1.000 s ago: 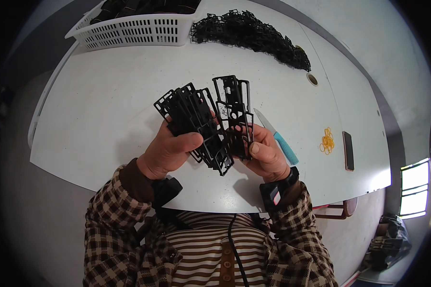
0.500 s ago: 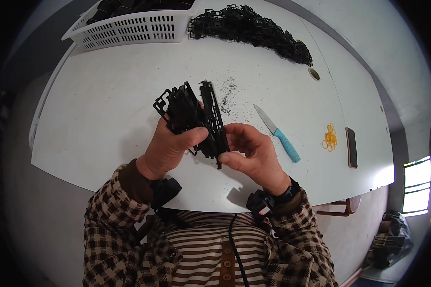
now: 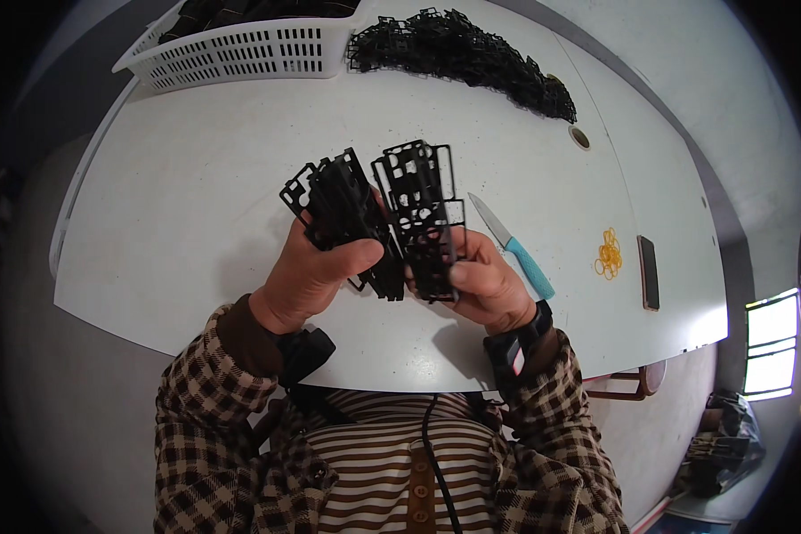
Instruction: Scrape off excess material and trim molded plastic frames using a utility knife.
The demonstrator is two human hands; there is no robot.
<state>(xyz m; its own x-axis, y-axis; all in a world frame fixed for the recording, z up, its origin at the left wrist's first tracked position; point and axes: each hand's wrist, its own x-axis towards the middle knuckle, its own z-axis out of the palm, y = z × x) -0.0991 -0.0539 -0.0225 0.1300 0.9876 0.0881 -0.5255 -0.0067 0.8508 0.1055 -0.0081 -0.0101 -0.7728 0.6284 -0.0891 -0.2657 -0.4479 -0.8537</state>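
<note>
My left hand (image 3: 316, 267) is closed round a thick stack of black plastic frames (image 3: 343, 200), its thumb lying across the near side. Beside it, my right hand (image 3: 488, 280) grips a second bundle of black plastic frames (image 3: 423, 200), with the thumb pressed on the lower end. The right bundle shows its broad face, full of rectangular and round openings. Both bundles stand nearly upright over the table, very close together at their lower parts. Some of my fingers are hidden behind the frames.
A long heap of similar black frames (image 3: 463, 58) lies at the back, next to a white slotted basket (image 3: 267, 55) with dark contents. To the right are a turquoise-handled knife (image 3: 529, 269), yellow rubber bands (image 3: 609, 255), a phone (image 3: 650, 274) and a tape roll (image 3: 579, 137).
My right hand has turned its bundle from edge-on to broad face toward me and shifted slightly right. The left hand and its stack have hardly moved.
</note>
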